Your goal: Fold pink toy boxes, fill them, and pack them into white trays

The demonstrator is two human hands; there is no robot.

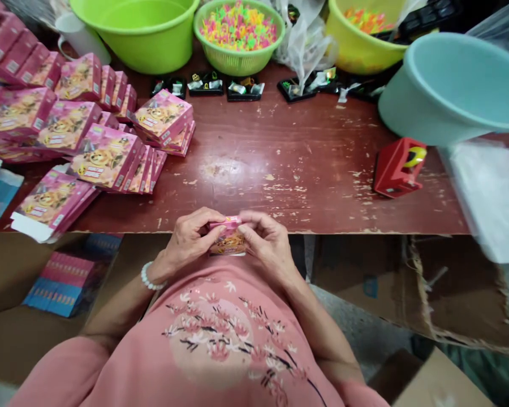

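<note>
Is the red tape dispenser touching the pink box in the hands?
Apart. The head view shows a wide stretch of bare table between the red tape dispenser and the pink box.

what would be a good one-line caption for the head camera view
Both hands hold a small pink box at the table's edge, right of stacked pink boxes

The person wears a salmon-pink top (pixel 148 367) with short sleeves, the left sleeve (pixel 63 362) and the right sleeve (pixel 360 393) plain. Its front has a pale, round disc (pixel 212 370) crossed by thin dark branches (pixel 290 359), with pink and white blossoms (pixel 218 350). A bracelet (pixel 147 277) of round, whitish beads, perhaps faintly green, circles the wrist of the left hand (pixel 193 234); the right hand (pixel 267 240) is bare.
</note>
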